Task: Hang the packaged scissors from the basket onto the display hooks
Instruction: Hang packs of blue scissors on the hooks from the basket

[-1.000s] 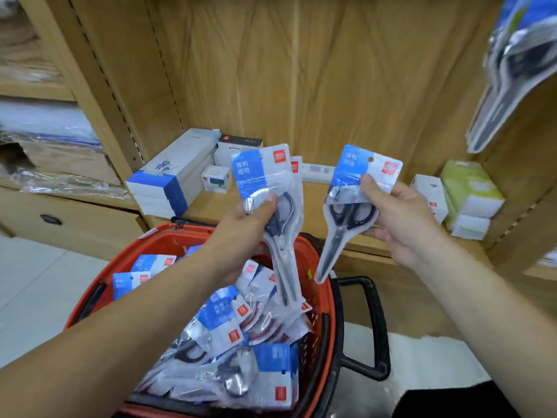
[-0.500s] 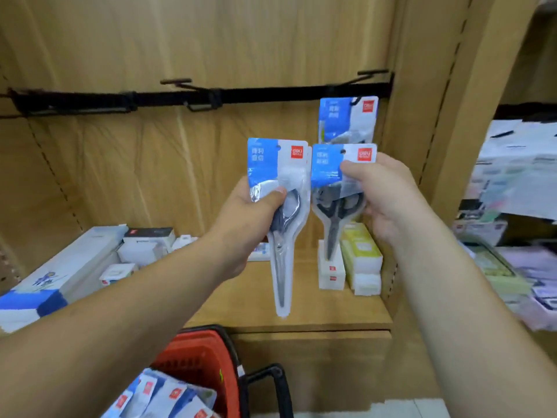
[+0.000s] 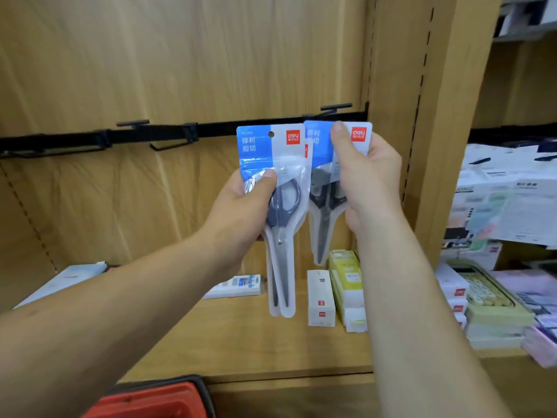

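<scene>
Left hand point(image 3: 241, 212): raised at frame centre; fingers curled behind a scissors pack point(image 3: 271, 158); thumb pressed flat across its front; bare forearm enters from 8 o'clock; Right hand point(image 3: 370, 182): just beside, at 3 o'clock of the left; thumb pointing to 12 o'clock along the front of a second pack point(image 3: 319, 155); fingers wrapped behind; bare forearm enters from 5 o'clock.

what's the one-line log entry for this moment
left hand: grips packaged scissors | right hand: pinches second pack up at rail, under right hook | hung: cannot tell | basket: bottom edge
</scene>
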